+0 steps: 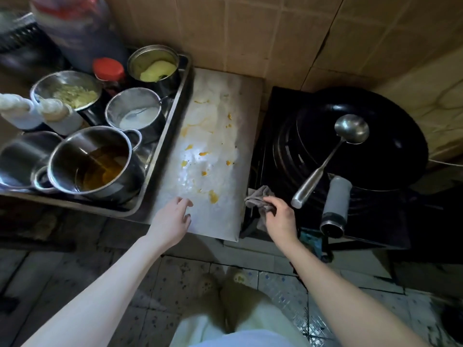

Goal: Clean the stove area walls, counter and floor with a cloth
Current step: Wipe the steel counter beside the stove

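2 hands reach out. Left, shiny round pots sit in a metal tray. The left hand hangs loose and empty over the flat steel counter, which runs away from the person. Yellow spots lie just left of the right hand, which pinches the soft crumpled cloth beside the black wok.

The counter is sheet metal with a dull, smeared sheen and orange residue. The cloth is soft grey fabric, matt and crumpled. The wok is matt black metal. The ladle and large pot are glossy polished steel. The wall tiles look smooth; the floor tiles look speckled and grimy.
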`<state>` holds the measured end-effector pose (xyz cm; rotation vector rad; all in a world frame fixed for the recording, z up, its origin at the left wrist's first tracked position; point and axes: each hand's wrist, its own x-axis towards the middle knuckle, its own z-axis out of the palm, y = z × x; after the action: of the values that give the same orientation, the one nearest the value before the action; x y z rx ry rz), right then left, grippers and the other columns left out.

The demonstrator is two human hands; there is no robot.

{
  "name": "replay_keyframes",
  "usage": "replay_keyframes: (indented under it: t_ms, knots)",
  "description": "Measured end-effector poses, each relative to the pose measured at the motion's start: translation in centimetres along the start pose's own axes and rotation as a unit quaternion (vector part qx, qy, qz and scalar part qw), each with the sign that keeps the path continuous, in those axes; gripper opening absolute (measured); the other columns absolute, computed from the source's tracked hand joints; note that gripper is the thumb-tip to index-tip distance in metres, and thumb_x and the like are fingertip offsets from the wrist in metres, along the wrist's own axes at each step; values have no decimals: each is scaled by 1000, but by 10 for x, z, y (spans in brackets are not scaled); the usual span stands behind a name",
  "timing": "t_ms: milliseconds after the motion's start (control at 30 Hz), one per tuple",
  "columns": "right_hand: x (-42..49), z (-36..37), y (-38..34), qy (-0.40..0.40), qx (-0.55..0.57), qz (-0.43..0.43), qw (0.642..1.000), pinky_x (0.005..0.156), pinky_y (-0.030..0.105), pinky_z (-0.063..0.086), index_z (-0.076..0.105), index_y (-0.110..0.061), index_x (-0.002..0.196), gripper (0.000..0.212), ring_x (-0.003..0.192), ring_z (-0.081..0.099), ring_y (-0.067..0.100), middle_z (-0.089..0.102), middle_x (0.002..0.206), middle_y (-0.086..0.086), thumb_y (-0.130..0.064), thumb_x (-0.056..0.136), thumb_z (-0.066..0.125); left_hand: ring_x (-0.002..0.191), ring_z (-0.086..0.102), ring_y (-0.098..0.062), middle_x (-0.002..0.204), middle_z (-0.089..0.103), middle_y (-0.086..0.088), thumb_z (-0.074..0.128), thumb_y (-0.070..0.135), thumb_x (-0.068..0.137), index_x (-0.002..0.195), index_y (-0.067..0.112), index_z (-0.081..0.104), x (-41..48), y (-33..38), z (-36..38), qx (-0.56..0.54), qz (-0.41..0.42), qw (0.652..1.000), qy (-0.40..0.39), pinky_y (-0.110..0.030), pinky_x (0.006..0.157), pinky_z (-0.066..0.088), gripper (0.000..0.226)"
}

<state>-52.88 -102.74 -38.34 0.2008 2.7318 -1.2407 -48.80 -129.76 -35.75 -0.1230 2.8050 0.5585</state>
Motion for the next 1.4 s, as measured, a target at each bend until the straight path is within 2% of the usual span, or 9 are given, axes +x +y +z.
replay_keyframes:
  t_ms: [167,300,400,833,967,1133,1200,1300,1400]
  knots:
    - [-7,21,-35,1,33,-35,999,103,24,37,63,-15,118,38,118,51,14,59,125,-1,3,86,55,99,57,-22,128,51,-4,50,19,93,120,18,53,-18,-11,-3,5,-28,999,29,-29,76,43,27]
    - [-9,42,-47,-53,-11,-64,997,103,16,27,63,-15,119,37,124,47,14,55,131,2,2,89,52,104,55,-24,128,50,-5,48,18,93,119,17,54,-33,-20,-7,2,-54,998,44,-34,81,46,27]
    - [-14,60,-52,-107,-43,-90,989,106,22,30,62,-15,120,34,127,44,15,53,134,4,-1,91,50,106,54,-22,130,49,-4,46,18,93,120,17,54,-45,-27,-9,-18,-73,996,55,-31,82,45,27]
    - [-28,112,-95,-123,-83,-174,973,93,21,35,67,-12,113,27,117,48,19,63,121,4,-5,93,50,106,52,-22,125,48,-1,48,18,94,123,18,54,-80,-55,-10,-68,-133,985,88,-34,88,45,30]
    - [-39,132,-109,-183,-90,-246,947,98,30,39,67,-13,114,26,120,47,22,60,126,4,-8,93,52,108,51,-21,126,48,0,47,19,95,123,18,53,-82,-57,-12,-66,-138,984,89,-33,90,43,29]
    - [-29,131,-97,-242,-231,-322,886,94,43,49,54,-13,129,46,136,32,24,43,145,4,6,86,53,109,51,-20,127,47,0,45,20,96,122,19,53,-76,-55,-15,-61,-140,985,86,-33,90,44,27]
    - [-15,122,-91,-219,-219,-315,897,98,41,46,58,-11,123,40,135,35,23,45,143,6,4,86,55,109,51,-20,128,47,0,44,20,96,122,19,52,-74,-55,-15,-62,-140,985,82,-33,91,44,27]
    - [11,101,-84,-139,-159,-216,953,100,36,42,65,-12,116,38,130,42,22,52,138,5,5,85,51,109,51,-21,128,47,-1,44,20,96,123,18,52,-69,-53,-16,-59,-134,986,78,-32,90,43,28]
    - [35,81,-77,-77,-127,-134,980,98,32,41,67,-13,112,37,125,47,23,56,132,3,4,85,47,110,51,-20,128,48,-2,44,19,96,123,17,53,-65,-51,-16,-63,-131,986,80,-31,90,43,28]
